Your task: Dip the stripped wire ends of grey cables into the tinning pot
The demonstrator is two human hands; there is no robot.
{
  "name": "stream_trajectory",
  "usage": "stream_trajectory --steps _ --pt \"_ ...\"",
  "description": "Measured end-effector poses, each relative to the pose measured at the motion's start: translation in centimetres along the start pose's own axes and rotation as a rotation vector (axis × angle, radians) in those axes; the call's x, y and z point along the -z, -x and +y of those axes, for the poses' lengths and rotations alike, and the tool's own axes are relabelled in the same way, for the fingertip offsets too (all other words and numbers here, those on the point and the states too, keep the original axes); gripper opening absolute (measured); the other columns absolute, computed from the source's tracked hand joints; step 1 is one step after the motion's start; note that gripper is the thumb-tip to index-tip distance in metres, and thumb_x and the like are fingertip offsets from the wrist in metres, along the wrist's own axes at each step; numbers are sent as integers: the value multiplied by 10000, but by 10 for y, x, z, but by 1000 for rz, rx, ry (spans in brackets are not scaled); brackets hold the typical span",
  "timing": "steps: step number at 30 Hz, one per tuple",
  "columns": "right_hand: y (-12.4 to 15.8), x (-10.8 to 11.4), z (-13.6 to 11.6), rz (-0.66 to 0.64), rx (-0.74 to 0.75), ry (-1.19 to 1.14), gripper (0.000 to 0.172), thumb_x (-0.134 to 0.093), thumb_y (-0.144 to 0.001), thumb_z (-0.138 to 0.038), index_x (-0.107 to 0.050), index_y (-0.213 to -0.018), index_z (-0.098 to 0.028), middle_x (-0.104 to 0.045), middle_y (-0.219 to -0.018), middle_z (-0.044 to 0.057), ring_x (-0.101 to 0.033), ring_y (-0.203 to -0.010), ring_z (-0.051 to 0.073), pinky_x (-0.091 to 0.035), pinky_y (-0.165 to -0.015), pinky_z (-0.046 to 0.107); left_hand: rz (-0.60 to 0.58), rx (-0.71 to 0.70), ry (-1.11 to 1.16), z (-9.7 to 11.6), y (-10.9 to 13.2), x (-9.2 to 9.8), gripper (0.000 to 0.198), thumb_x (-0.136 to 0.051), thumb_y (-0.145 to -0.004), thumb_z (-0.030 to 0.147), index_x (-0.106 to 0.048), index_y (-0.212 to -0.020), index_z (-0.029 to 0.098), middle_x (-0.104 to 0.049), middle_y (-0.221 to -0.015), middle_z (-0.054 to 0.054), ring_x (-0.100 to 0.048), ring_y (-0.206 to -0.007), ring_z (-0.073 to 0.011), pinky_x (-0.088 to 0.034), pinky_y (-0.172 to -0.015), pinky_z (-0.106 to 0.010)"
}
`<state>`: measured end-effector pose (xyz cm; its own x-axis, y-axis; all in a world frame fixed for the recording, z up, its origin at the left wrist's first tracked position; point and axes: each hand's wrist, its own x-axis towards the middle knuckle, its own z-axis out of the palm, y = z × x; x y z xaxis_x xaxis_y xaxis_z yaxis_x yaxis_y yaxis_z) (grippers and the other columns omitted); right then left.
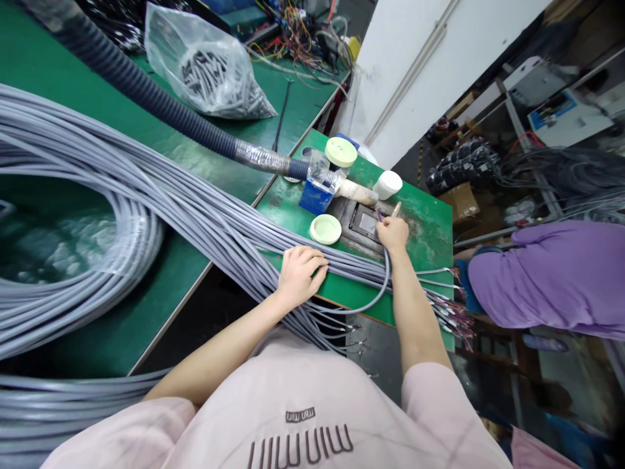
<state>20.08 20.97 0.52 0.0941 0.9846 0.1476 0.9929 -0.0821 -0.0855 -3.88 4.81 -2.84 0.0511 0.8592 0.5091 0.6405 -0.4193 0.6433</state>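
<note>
My right hand (393,233) is closed on the end of a grey cable (387,270), with thin purple strands showing past the fingertips. It is held over a dark metal pot (366,220) with a silvery square surface. From that hand the cable loops down and back to the left. My left hand (301,273) lies over a thick bundle of grey cables (229,225), its fingers bent around the upper ones. Stripped ends with coloured wires (454,312) fan out at the right table edge.
A ribbed hose (176,107) ends in a taped nozzle (359,192) beside the pot, above a blue box (315,197). Around it are a pale green lid (325,229), a round tub (340,152) and a white cup (388,184). A person in purple (551,280) is at right.
</note>
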Motion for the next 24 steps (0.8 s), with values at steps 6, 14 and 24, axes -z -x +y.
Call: stream_trajectory --steps 6,14,24 --pt "2 3 -2 8 2 -4 298 -506 -730 -271 -768 -796 -144 -732 -814 135 -639 -767 239 -403 -645 290 14 -14 -8 0 0 0 119 -569 -884 268 -677 -862 223 -726 -951 -29 -582 -956 -201 -366 -875 -395" --pt "4 8 -1 48 -15 -40 309 -485 -731 -274 -758 -765 -134 -728 -815 128 -626 -760 223 -395 -630 278 19 -18 -15 0 0 0 103 -580 -876 258 -676 -863 224 -726 -942 -30 -582 -947 -203 -373 -865 -397" --pt "3 0 1 36 -25 -118 264 -517 -685 -263 -753 -708 -147 -721 -758 124 -618 -715 226 -393 -636 289 14 -16 -12 -1 0 -1 101 -581 -871 250 -679 -855 228 -725 -933 -30 -583 -939 -202 -373 -861 -400"
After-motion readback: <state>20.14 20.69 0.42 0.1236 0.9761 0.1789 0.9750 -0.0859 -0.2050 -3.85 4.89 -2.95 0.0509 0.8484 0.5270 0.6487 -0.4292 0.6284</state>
